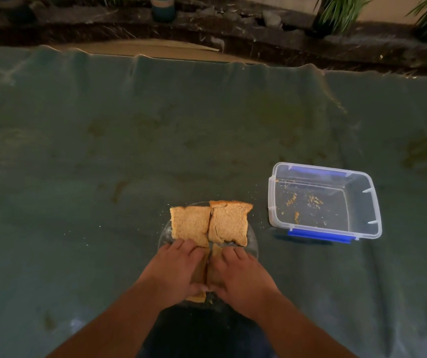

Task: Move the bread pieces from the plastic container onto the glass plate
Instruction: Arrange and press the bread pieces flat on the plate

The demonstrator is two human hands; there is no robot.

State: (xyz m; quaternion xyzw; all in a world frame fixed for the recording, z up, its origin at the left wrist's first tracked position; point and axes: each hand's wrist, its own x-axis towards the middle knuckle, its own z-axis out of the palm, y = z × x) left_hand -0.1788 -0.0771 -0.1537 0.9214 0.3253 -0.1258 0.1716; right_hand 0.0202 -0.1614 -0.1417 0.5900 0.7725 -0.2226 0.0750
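Two brown bread slices lie side by side on the far half of the glass plate (253,244): a left slice (190,224) and a right slice (229,220). On the near half, my left hand (175,271) grips a near-left bread piece (202,267), fingers over its top and thumb at its near edge. My right hand (238,273) holds a near-right bread piece (215,257) the same way. Both near pieces are mostly hidden under my hands. The clear plastic container (374,202) with blue clips sits to the right, holding only crumbs.
A dark green cloth (129,151) covers the table, with crumbs scattered around the plate. Beyond the far edge runs a dark stone ledge (233,32) with plants (341,9) and a blue pot (162,7).
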